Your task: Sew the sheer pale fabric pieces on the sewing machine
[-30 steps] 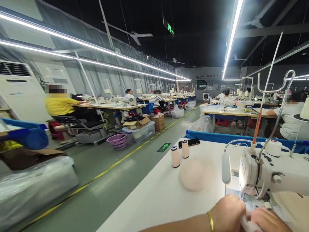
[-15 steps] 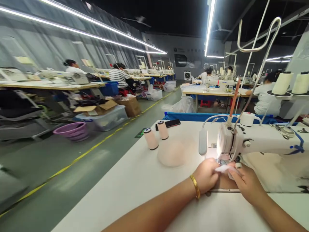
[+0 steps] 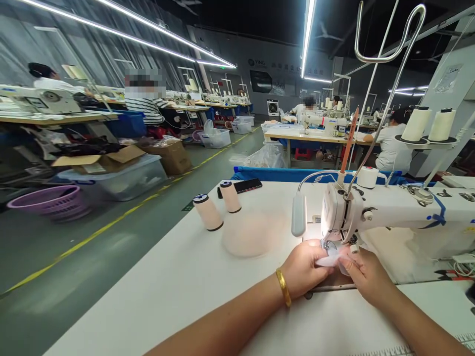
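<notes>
A piece of thin white fabric (image 3: 330,259) lies at the needle of the white sewing machine (image 3: 389,202). My left hand (image 3: 305,267), with a gold bangle on its wrist, pinches the fabric's left side just below the presser foot. On the right side, my right hand (image 3: 367,274) grips the same fabric between thumb and fingers. Part of the fabric is hidden under the machine head and my fingers. A lamp (image 3: 299,215) hangs left of the needle. Some pale, sheer material (image 3: 252,235) rests on the table left of my hands.
Two peach thread spools (image 3: 208,212) and a black phone (image 3: 247,186) are on the white table (image 3: 178,291). Cream thread cones (image 3: 416,124) stand at the right. A ruler (image 3: 393,351) lies along the front edge. Beyond the aisle, other people sit at machines.
The view has shifted right, so the surroundings sit further left. Both hands stay at the needle with the white fabric, which now appears more spread between them.
</notes>
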Motion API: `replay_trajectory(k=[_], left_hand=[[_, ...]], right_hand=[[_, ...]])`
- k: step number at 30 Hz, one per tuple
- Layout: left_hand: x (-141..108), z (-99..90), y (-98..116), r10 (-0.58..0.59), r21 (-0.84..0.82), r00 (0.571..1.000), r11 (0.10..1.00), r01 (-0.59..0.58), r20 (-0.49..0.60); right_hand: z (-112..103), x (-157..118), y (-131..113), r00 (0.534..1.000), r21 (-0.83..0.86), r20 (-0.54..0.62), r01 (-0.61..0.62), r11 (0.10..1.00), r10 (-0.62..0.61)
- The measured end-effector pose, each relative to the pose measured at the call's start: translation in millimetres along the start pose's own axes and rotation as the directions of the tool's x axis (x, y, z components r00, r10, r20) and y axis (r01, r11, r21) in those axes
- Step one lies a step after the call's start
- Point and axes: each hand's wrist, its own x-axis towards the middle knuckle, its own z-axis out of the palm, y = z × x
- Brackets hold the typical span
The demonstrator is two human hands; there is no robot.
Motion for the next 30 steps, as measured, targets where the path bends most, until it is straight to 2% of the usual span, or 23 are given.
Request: replay_trajectory(k=[2, 5, 7, 9, 12, 17, 30], left_hand=[[-6, 1.4, 1, 0.091, 0.045, 0.996, 0.995, -0.091, 0.002], [-20, 2.9, 4, 0.234, 0.255, 0.972, 0.941, -0.224, -0.010], [-29, 3.5, 6, 0.297, 0.351, 0.955, 0.892, -0.285, 0.020], [-36, 4.5, 7, 0.354, 0.354, 0.934, 0.867, -0.350, 0.055], [-41, 7.7, 6, 0.408, 0.339, 0.912, 0.853, -0.398, 0.045], [-43, 13.7, 3, 0.427, 0.350, 0.904, 0.850, -0.394, -0.020], [-38, 11.0, 2, 0.395, 0.373, 0.918, 0.857, -0.356, -0.031]], right_hand=[[-5, -2, -3, 0.991, -0.070, 0.097, 0.095, 0.993, -0.088], [-14, -5, -12, 0.938, -0.119, 0.295, 0.226, 0.967, -0.183], [-19, -8, -18, 0.902, -0.125, 0.392, 0.250, 0.960, -0.184], [-23, -9, -24, 0.886, -0.139, 0.441, 0.228, 0.964, -0.146], [-26, -11, -27, 0.880, -0.133, 0.456, 0.211, 0.968, -0.130], [-27, -11, -26, 0.882, -0.111, 0.449, 0.212, 0.971, -0.142], [-23, -9, -16, 0.897, -0.189, 0.439, 0.136, 0.973, -0.040]])
